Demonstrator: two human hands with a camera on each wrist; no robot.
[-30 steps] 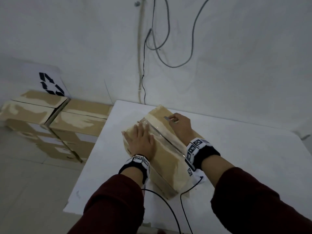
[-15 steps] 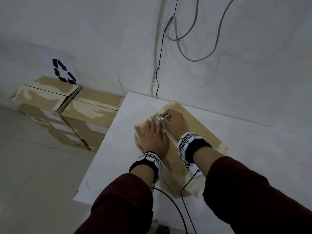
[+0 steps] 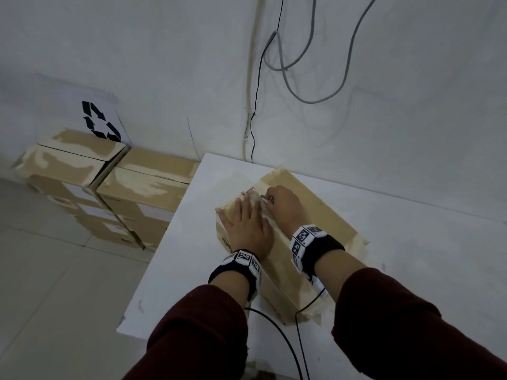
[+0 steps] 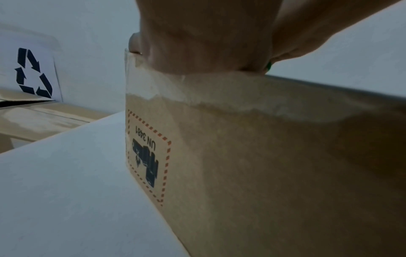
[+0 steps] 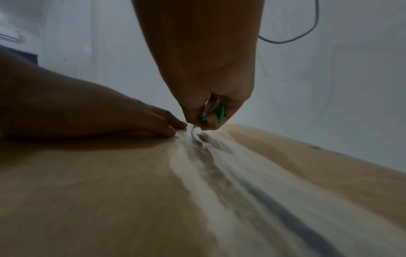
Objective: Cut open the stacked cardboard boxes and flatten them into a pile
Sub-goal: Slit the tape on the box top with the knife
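Observation:
A brown cardboard box [image 3: 315, 215] lies on the white table [image 3: 411, 256], its top seam covered with clear tape [image 5: 219, 165]. My left hand [image 3: 247, 223] presses flat on the box's left top flap with straight fingers. My right hand [image 3: 284, 205] grips a small green cutter [image 5: 216, 112] and holds its blade on the tape at the far end of the seam, next to my left fingertips [image 5: 173, 126]. The box side [image 4: 263, 165] carries a printed UN 3481 label [image 4: 147, 156].
Several taped cardboard boxes [image 3: 109, 193] are stacked on the floor to the left of the table, beneath a recycling sign [image 3: 100, 120] on the wall. Cables [image 3: 301, 78] hang on the wall behind. The table's right half [image 3: 425, 229] is bare.
My right hand with the cutter has moved left along the box's far end to the seam, close beside my left hand. My head view shifted down and right.

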